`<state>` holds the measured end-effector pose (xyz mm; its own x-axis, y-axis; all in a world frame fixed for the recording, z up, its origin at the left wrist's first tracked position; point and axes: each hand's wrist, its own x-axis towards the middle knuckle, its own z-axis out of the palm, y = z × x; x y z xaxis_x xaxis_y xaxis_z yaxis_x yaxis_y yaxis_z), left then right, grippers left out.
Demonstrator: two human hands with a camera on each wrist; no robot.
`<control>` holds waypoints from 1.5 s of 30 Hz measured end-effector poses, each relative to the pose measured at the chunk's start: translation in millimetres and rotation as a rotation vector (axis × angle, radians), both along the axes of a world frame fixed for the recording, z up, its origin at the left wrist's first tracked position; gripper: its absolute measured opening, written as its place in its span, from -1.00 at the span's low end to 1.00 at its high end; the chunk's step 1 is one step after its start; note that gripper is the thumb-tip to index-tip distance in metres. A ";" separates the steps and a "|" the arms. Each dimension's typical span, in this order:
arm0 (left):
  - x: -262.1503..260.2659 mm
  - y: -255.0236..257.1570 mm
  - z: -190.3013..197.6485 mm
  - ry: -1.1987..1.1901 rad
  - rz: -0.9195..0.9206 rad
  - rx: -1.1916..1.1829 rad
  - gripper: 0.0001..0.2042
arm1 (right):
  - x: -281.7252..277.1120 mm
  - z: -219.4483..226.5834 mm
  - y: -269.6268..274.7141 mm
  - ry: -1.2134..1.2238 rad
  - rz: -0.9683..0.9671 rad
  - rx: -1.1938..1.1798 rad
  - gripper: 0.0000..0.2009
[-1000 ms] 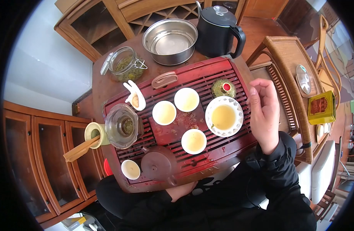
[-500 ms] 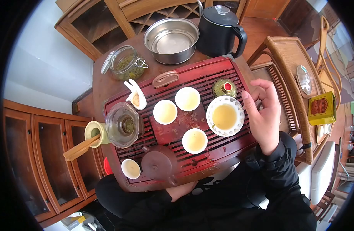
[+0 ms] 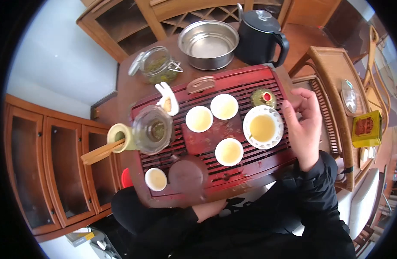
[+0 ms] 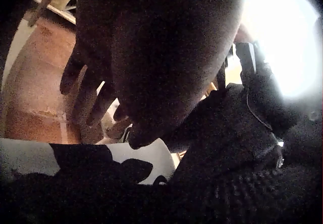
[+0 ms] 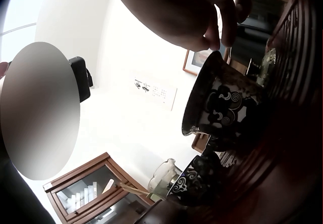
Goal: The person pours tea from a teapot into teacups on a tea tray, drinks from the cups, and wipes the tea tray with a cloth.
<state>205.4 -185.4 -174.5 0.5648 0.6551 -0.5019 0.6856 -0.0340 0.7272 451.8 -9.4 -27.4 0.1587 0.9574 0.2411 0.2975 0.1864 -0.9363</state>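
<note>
My right hand (image 3: 305,127) is held beside a wide white lidless tea bowl (image 3: 247,127) of pale yellow tea, thumb and forefinger spread near its rim. From the right wrist view, those fingertips hang just above the flared rim of the patterned bowl (image 5: 227,108). The green lid (image 3: 257,102) with its red knob lies behind it. My left hand (image 3: 209,210) is low in front of the table's edge, partly hidden. The dark left wrist view has its fingers (image 4: 93,97) pointing down, loose, holding nothing.
Three white teacups, including the front one (image 3: 217,152), share the slatted tea tray (image 3: 259,165) with a brown teapot (image 3: 187,175), another cup (image 3: 155,186) and a glass pitcher (image 3: 140,138). A steel basin (image 3: 207,62), black kettle (image 3: 256,43) and tea jar (image 3: 162,69) stand behind.
My right thumb and forefinger have spread apart, and the hand is a little closer to the tea bowl. The whole head view has shifted slightly. The left hand stays low.
</note>
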 end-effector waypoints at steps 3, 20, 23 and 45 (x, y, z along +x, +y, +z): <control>-1.5 -22.5 -35.5 -0.058 0.036 -0.133 -0.66 | 2.1 0.2 -3.3 0.032 0.011 -0.017 -0.83; -29.5 -35.0 137.5 -0.581 0.582 0.038 -0.67 | 22.8 13.5 -2.7 0.144 -0.017 0.144 -0.70; -32.3 -35.9 129.0 -0.721 0.877 -0.021 -0.59 | 23.7 10.2 -1.7 0.158 -0.011 0.141 -0.70; 10.9 -21.7 131.9 -0.936 1.058 0.098 -0.61 | 23.4 18.5 -4.1 0.159 -0.009 0.082 -0.86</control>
<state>216.4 -207.1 -42.6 -0.1140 0.9822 -0.1492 -0.3083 0.1078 0.9452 475.3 -13.5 -8.9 0.2100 0.9339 0.2893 0.1490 0.2619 -0.9535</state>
